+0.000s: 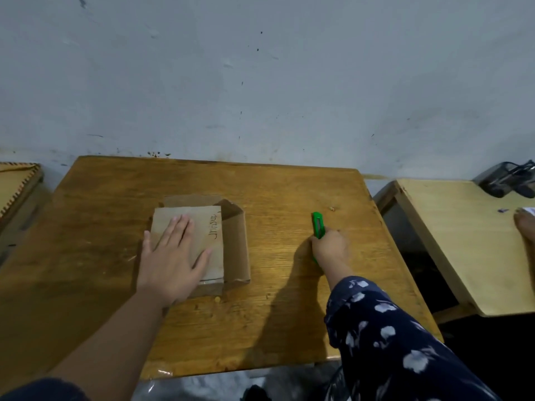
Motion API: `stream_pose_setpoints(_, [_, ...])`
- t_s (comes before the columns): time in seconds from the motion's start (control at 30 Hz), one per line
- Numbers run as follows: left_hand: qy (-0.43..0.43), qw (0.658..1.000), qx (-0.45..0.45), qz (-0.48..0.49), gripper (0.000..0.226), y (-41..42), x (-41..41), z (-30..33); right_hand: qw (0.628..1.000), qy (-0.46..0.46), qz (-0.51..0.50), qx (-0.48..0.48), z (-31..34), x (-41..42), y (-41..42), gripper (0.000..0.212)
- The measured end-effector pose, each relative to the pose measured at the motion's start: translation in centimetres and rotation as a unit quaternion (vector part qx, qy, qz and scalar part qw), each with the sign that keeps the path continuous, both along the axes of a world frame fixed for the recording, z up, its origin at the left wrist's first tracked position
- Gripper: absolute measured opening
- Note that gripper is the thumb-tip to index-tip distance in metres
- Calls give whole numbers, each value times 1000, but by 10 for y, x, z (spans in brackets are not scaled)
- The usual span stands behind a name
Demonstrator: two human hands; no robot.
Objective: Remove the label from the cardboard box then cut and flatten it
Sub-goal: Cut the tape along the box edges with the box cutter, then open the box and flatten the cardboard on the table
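Cardboard, brown and creased, makes up the one box (202,241) in the head view; it lies flattened near the middle of a wooden table (115,198), one flap folded out to its right and another showing at its far edge. Handwriting runs along the right edge of its top panel.

Two hands are in view. The left hand (170,259) lies flat on the box's top panel, fingers straight and spread, palm down. The right hand (330,247) rests on the table well to the right of the box, fingers curled round one green cutter (318,225), whose far end sticks out past the knuckles. A dark sleeve (390,342) with white print covers the right arm.

A second, paler table (463,241) stands to the right, with one dark object (506,180) at its far corner. Behind both rises a grey wall (260,68).
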State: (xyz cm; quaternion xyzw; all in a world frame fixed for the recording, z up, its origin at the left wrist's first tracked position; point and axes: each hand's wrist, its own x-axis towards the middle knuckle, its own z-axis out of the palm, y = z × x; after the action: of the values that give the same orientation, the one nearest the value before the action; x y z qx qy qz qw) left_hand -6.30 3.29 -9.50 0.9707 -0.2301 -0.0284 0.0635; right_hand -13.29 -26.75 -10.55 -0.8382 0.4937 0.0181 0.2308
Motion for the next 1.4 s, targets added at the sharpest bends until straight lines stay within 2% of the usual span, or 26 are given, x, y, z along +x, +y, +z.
stream_pose_setpoints(0.1, [-7,1000,-5,2,76,0,-3,2,994,-35,56,-90,11,4,21,42])
stream_pose_setpoints(0.23, [-6,1000,-12,-2,74,0,-6,4,964,-150,217,-38,27,19,77,34])
stream_pose_setpoints(0.33, [-2,1000,-17,-3,73,3,-7,5,934,-186,300,-64,35,17,119,33])
stream_pose_setpoints(0.47, [-1,1000,-25,5,72,7,-9,5,915,-133,372,-80,26,4,139,32])
stream_pose_setpoints(0.63, [-7,1000,-23,5,71,9,-10,3,938,-81,336,-39,10,-8,135,32])
stream_pose_setpoints(0.77, [-7,999,-31,8,72,9,-9,2,946,-70,313,-42,9,-4,148,52])
stream_pose_setpoints(0.87, [-6,999,-31,6,74,9,-8,2,940,-47,330,-68,6,-4,154,58])
stream_pose_setpoints(1.0, [1,999,-39,0,74,10,-7,3,949,-96,296,-46,8,-6,150,52])
stream_pose_setpoints(1.1, [-2,999,-42,4,74,9,-7,3,960,-160,230,1,10,-14,133,48])
stream_pose_setpoints(1.17, [-2,999,-38,6,75,9,-7,3,965,-191,182,-1,6,-24,116,48])
stream_pose_setpoints(1.3, [6,999,-37,0,74,10,-6,3,969,-66,214,-103,-11,-43,92,34])
stream_pose_setpoints(1.4, [7,999,-38,1,74,10,-6,4,974,-74,200,-77,-11,-35,92,26])
